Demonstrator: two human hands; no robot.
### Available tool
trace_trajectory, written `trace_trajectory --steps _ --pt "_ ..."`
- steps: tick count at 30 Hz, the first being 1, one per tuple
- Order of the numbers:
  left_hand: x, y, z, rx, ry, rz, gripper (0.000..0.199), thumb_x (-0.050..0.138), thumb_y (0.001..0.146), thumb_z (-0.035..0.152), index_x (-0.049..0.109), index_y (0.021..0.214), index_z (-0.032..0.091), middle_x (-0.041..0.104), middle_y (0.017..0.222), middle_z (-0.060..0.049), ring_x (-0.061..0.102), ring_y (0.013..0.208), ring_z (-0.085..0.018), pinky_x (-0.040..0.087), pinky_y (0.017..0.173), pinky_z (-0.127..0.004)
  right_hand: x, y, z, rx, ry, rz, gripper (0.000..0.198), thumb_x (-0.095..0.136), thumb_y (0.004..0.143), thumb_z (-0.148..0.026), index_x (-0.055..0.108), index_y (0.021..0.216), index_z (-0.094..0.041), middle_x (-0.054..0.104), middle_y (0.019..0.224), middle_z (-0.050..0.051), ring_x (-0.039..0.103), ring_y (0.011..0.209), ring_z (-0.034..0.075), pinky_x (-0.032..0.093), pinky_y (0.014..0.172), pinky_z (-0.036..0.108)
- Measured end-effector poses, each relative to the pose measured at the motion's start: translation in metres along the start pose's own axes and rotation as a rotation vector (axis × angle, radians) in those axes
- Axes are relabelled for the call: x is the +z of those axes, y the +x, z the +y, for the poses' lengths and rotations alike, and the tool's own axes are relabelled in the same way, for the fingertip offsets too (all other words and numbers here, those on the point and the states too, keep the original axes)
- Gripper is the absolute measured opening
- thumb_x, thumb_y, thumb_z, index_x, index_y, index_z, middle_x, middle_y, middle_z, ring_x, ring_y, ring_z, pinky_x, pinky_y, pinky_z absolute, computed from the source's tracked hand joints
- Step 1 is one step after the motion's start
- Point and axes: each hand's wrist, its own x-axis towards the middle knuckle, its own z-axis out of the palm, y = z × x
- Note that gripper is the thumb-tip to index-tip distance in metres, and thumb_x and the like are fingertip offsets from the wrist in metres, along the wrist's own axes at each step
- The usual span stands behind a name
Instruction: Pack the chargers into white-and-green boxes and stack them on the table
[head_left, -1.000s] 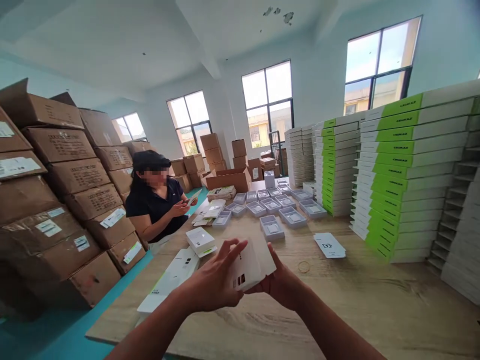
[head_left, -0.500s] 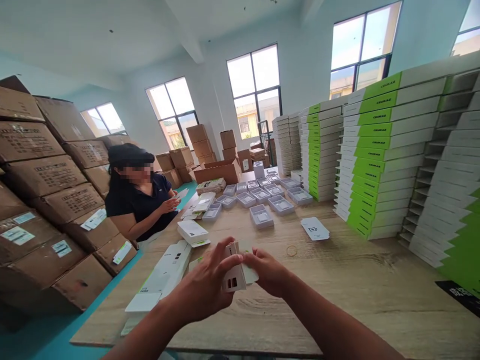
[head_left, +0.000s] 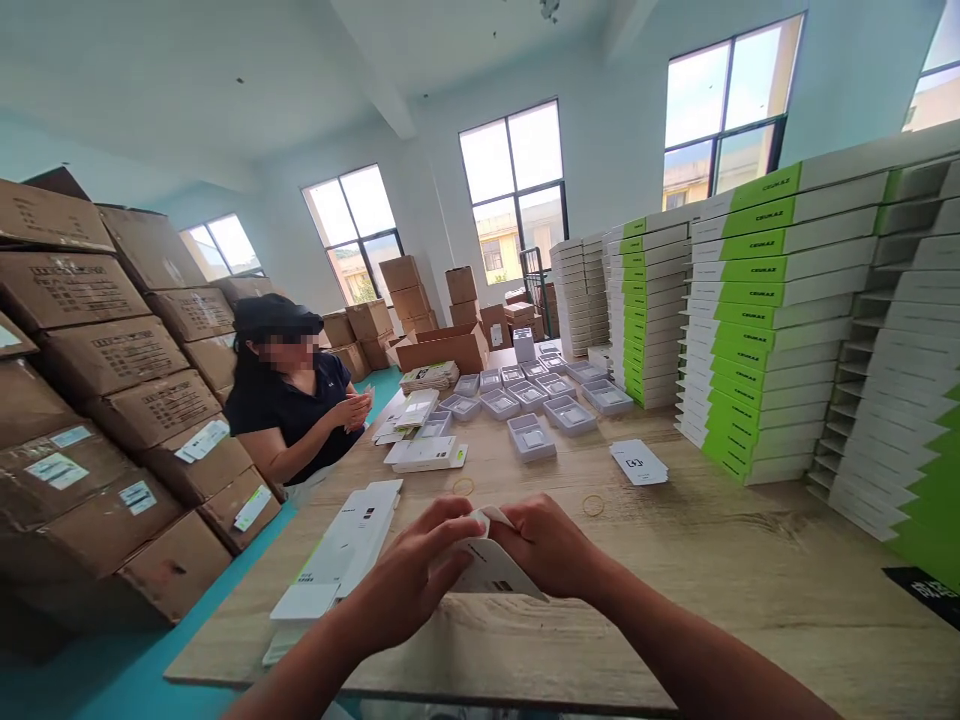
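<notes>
A white printed carton (head_left: 499, 572) is between my two hands over the front of the table. My left hand (head_left: 420, 570) is closed on its left side, thumb and fingers around the edge. At its upper right, my right hand (head_left: 551, 545) pinches the carton near a raised flap. Its printed panel now slopes toward me, and my fingers hide part of the edges. To the left of my left hand lies a pile of flat white cartons (head_left: 349, 535). Beyond my hands is a thin rubber band (head_left: 463, 487), with another rubber band (head_left: 594, 505) farther right.
Several pale plastic trays (head_left: 531, 438) spread over the table's far half. White cards (head_left: 637, 462) lie to the right, before tall stacks of green-and-white boxes (head_left: 750, 330). More white cartons (head_left: 426, 453) lie at mid-left. A co-worker (head_left: 289, 400) sits at the left edge; brown boxes (head_left: 112, 370) are piled behind.
The carton has gone from nearly upright to tilted, its printed panel turned sideways. My right hand has moved up and right on it. The co-worker's hands have come closer together.
</notes>
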Motion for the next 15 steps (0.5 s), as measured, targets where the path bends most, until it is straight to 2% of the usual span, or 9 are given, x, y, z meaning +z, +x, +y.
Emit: trace_trajectory --steps 4,6,8,11,12,15 --pt "-0.017 0.003 0.014 0.035 0.055 -0.149 0.02 0.048 0.101 0.02 0.062 0.114 0.026 0.062 0.13 -0.006 0.063 0.113 -0.02 0.051 0.096 -0.028 -0.006 -0.007 -0.013 -0.08 -0.256 -0.014 0.049 0.04 0.102 -0.037 0.061 0.061 -0.018 0.057 0.054 0.0 0.034 0.051 0.01 0.019 0.056 0.029" --pt "-0.025 0.004 0.02 0.07 0.101 -0.225 0.021 0.043 0.103 0.019 0.064 0.103 0.024 0.066 0.117 -0.005 0.065 0.098 -0.018 0.051 0.087 -0.027 -0.013 -0.01 -0.017 -0.08 -0.317 -0.053 0.038 0.05 0.097 -0.032 0.065 0.066 -0.018 0.063 0.059 0.001 0.038 0.051 0.01 0.019 0.055 0.029" --pt "-0.029 0.004 0.024 0.105 0.125 -0.239 0.024 0.04 0.104 0.019 0.063 0.1 0.023 0.067 0.112 -0.005 0.065 0.093 -0.018 0.051 0.084 -0.027 -0.022 -0.011 -0.02 -0.064 -0.355 -0.134 0.025 0.058 0.091 -0.024 0.067 0.068 -0.019 0.066 0.06 0.001 0.042 0.052 0.01 0.02 0.054 0.028" --pt "-0.03 0.003 0.027 0.172 0.165 -0.214 0.025 0.044 0.1 0.015 0.065 0.109 0.024 0.063 0.133 -0.008 0.065 0.112 -0.022 0.051 0.095 -0.032 -0.03 -0.012 -0.026 -0.092 -0.461 -0.21 0.023 0.057 0.088 -0.013 0.068 0.068 -0.018 0.07 0.063 0.005 0.051 0.054 0.013 0.024 0.056 0.028" --pt "-0.029 0.003 0.028 0.197 0.189 -0.224 0.03 0.048 0.096 0.011 0.064 0.117 0.025 0.06 0.14 -0.007 0.063 0.119 -0.024 0.05 0.1 -0.034 -0.031 -0.014 -0.027 -0.104 -0.495 -0.208 0.024 0.055 0.087 -0.011 0.068 0.068 -0.018 0.071 0.064 0.006 0.054 0.056 0.014 0.026 0.057 0.029" --pt "-0.025 0.005 0.03 0.235 0.245 -0.236 0.07 0.053 0.082 -0.001 0.053 0.142 0.034 0.058 0.146 -0.003 0.059 0.128 -0.026 0.047 0.109 -0.04 -0.027 -0.025 -0.027 -0.059 -0.393 -0.087 0.018 0.056 0.09 -0.014 0.07 0.08 -0.018 0.075 0.073 0.007 0.063 0.065 0.018 0.036 0.061 0.029"
